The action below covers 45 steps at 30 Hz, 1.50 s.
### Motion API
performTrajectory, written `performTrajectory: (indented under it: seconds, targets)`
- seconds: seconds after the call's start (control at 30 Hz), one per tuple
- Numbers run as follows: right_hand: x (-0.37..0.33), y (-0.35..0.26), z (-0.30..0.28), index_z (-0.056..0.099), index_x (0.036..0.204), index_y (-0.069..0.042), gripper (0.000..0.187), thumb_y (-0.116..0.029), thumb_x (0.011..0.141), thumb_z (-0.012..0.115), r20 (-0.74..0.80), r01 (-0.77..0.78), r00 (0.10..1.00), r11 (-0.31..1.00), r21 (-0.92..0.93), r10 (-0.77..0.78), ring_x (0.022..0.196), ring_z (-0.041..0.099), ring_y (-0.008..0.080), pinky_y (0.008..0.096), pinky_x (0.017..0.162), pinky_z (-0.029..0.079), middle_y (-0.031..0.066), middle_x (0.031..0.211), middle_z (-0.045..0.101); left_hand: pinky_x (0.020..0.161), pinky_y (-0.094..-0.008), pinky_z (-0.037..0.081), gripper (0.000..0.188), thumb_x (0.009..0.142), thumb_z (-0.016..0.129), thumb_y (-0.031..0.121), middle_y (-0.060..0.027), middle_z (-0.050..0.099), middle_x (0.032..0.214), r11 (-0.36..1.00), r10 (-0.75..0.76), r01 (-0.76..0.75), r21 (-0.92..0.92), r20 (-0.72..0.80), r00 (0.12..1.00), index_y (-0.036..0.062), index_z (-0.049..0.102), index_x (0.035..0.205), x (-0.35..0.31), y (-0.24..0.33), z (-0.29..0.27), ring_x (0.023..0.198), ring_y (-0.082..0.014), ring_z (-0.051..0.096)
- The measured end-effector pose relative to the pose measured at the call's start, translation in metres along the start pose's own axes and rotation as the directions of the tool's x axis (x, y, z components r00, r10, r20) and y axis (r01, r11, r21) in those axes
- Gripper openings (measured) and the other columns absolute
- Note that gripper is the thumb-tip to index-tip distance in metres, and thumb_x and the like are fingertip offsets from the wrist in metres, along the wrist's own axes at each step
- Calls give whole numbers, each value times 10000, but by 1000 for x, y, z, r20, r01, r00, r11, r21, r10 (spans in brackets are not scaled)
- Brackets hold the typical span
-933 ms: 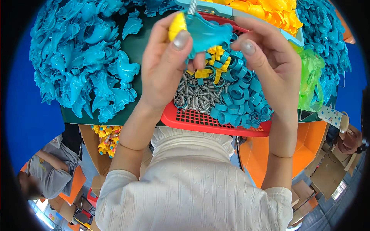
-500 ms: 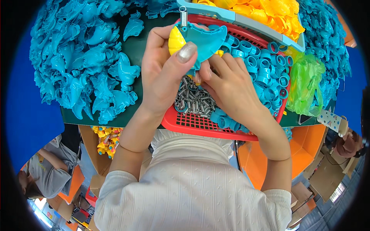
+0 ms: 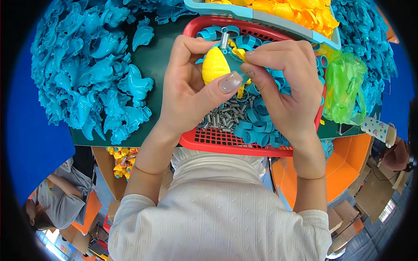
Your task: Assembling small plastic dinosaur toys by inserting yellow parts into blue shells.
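Our left hand has its fingers curled around a yellow-and-blue shell, a metal spring standing at its upper end. With the fingers of our right hand we pinch a small yellow piece just beside the shell (whether it touches, we cannot quite tell). Below our fingers, the red basket holds loose springs and blue rings.
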State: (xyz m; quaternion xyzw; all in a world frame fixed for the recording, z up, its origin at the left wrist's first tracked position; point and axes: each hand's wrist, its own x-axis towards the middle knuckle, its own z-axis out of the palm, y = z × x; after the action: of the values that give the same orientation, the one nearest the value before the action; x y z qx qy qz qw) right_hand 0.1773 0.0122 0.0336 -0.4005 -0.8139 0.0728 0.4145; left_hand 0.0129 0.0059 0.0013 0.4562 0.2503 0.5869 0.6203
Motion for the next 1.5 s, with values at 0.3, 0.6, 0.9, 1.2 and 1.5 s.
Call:
performTrajectory:
  seconds: [0.3, 0.6, 0.9, 1.2, 1.5]
  targets:
    - [-2, -3, 2, 622, 794, -71, 201, 18, 642, 718, -51, 6, 999, 1000, -14, -7, 759, 532, 170, 265, 677, 397, 28, 800, 622, 720, -207, 456, 412, 769, 695, 123, -63, 477, 963, 995, -104, 104, 2, 15, 994, 31, 385, 1025, -1, 3, -4, 855, -83, 520]
    - [-3, -4, 5, 613, 782, -65, 180, 12, 655, 714, -53, -12, 999, 1000, -24, 10, 756, 536, 169, 261, 683, 392, 28, 795, 621, 679, -181, 423, 388, 776, 689, 176, -34, 467, 910, 976, -217, 217, 13, 21, 976, 29, 412, 1006, -3, 5, -9, 790, -58, 480]
    - [-2, -6, -9, 595, 818, -12, 106, -22, 752, 678, 324, -584, 809, 610, 536, 490, 746, 523, 88, 210, 675, 408, 32, 819, 586, 735, -205, 422, 424, 742, 710, 218, -54, 511, 960, 988, -152, 152, 9, 51, 987, 1, 470, 1014, -2, 3, -11, 843, -80, 504]
    - [-2, 8, -18, 621, 911, 1, 136, -100, 821, 620, 255, -426, 905, 736, 527, 341, 800, 543, 98, 221, 748, 434, 53, 895, 612, 678, -195, 442, 391, 784, 662, 269, -36, 540, 886, 996, -74, 72, 49, 50, 996, 15, 473, 1013, 0, -2, -18, 824, -65, 525]
    - [-17, 28, -71, 630, 931, -12, 138, -99, 824, 618, 125, -442, 897, 863, 243, 424, 780, 536, 69, 199, 735, 415, 15, 895, 626, 521, -215, 403, 445, 903, 403, 318, -84, 573, 965, 967, -146, 185, 175, -217, 965, -1, 430, 1211, 6, 9, 4, 653, -108, 521]
